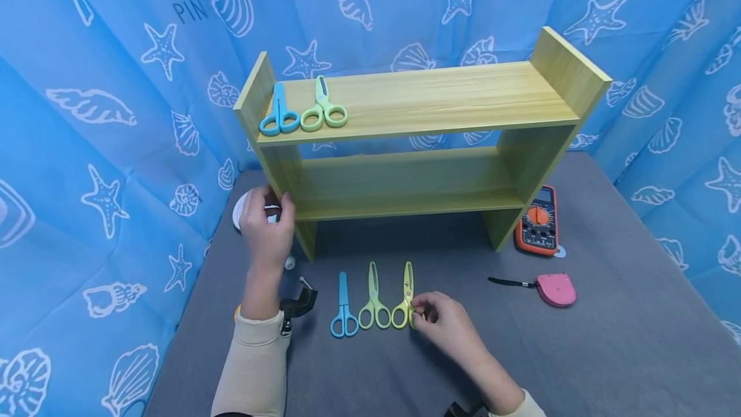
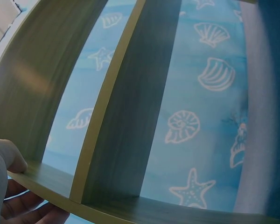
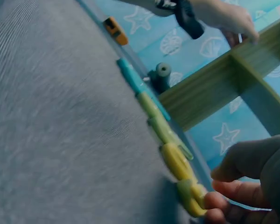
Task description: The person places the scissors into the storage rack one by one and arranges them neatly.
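My left hand (image 1: 267,227) grips the left side panel of a wooden shelf (image 1: 405,179); in the left wrist view the thumb lies inside the panel, the other fingers outside. Down on the table, my right hand (image 1: 448,324) touches the handle of the yellow scissors (image 1: 407,285) with its fingertips. Beside them, to the left, lie green scissors (image 1: 373,295) and blue scissors (image 1: 343,301), all in a row with blades toward the shelf. On the shelf's top board, another blue pair of scissors (image 1: 280,108) and a light green pair of scissors (image 1: 321,105) sit at the left end.
Right of the shelf lies an orange multimeter (image 1: 538,224), with a pink tape measure (image 1: 557,289) nearer me. A white round object (image 1: 238,211) is partly hidden behind my left hand. A blue patterned curtain (image 1: 139,114) hangs around the grey table (image 1: 608,340).
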Action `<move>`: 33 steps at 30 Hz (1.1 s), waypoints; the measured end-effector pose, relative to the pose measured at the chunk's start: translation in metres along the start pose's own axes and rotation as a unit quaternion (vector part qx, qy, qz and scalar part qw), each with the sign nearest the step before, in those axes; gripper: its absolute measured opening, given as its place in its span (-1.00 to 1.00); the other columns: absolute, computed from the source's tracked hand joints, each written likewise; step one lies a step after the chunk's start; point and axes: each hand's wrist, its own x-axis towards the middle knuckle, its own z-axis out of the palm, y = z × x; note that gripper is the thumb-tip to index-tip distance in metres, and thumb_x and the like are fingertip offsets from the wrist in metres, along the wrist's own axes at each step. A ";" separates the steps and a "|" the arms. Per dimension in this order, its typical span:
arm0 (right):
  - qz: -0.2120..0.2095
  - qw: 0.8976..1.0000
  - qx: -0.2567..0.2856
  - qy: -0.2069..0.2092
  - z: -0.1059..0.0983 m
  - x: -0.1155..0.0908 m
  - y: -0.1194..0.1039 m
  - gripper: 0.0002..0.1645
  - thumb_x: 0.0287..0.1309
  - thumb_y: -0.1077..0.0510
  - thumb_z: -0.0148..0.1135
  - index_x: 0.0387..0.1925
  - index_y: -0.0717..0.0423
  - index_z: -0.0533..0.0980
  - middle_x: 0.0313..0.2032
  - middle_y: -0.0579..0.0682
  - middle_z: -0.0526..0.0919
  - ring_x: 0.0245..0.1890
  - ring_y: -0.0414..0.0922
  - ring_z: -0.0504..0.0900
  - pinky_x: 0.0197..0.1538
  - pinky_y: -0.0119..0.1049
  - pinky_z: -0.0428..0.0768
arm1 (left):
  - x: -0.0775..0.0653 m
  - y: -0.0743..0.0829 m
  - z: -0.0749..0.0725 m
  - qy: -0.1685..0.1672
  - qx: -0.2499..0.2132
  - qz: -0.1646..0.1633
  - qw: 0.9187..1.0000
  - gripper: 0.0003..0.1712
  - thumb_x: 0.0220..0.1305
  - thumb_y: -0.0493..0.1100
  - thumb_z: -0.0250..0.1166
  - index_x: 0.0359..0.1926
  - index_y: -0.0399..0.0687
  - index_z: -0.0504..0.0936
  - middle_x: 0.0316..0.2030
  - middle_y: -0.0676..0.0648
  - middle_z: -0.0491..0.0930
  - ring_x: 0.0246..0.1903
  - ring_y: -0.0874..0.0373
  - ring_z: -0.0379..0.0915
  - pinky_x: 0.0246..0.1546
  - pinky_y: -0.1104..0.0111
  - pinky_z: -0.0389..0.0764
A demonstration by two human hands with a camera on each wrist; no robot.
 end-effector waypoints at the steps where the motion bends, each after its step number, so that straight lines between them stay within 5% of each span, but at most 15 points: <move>1: 0.004 1.000 -0.006 0.006 0.001 0.000 0.001 -0.84 0.09 0.34 0.37 -0.28 0.07 0.70 -0.42 -0.20 0.57 -0.50 -0.28 0.47 -0.45 -0.37 0.49 | 0.000 0.000 0.000 0.000 0.001 -0.001 1.000 -0.84 0.34 -0.36 0.27 -0.14 -0.42 0.58 -0.29 -0.28 0.56 -0.31 -0.07 0.57 -0.38 0.17 0.68; 10: 0.017 0.998 -0.060 0.029 0.006 0.003 0.004 -0.80 0.01 0.34 0.35 -0.26 0.14 0.70 -0.44 -0.16 0.51 -0.49 -0.25 0.46 -0.44 -0.35 0.50 | -0.001 0.001 0.001 0.002 -0.002 0.002 1.000 -0.82 0.36 -0.32 0.27 -0.11 -0.40 0.60 -0.27 -0.29 0.55 -0.29 -0.08 0.58 -0.35 0.20 0.68; 17: -0.009 0.990 -0.133 0.034 0.005 0.003 0.002 -0.89 -0.03 0.37 0.37 -0.45 0.13 0.71 -0.53 -0.14 0.53 -0.54 -0.25 0.43 -0.49 -0.31 0.50 | 0.000 0.001 0.003 0.001 -0.005 0.003 1.000 -0.82 0.35 -0.32 0.27 -0.12 -0.40 0.59 -0.27 -0.28 0.55 -0.29 -0.07 0.57 -0.35 0.24 0.67; 33: 0.093 0.991 -0.087 -0.033 -0.079 -0.011 -0.030 -0.87 0.00 0.34 0.39 -0.37 0.11 0.72 -0.48 -0.09 0.58 -0.49 -0.16 0.50 -0.48 -0.31 0.52 | 0.000 0.000 0.003 0.019 -0.010 0.008 1.000 -0.86 0.32 -0.37 0.29 -0.15 -0.40 0.60 -0.30 -0.28 0.56 -0.32 -0.07 0.58 -0.38 0.23 0.65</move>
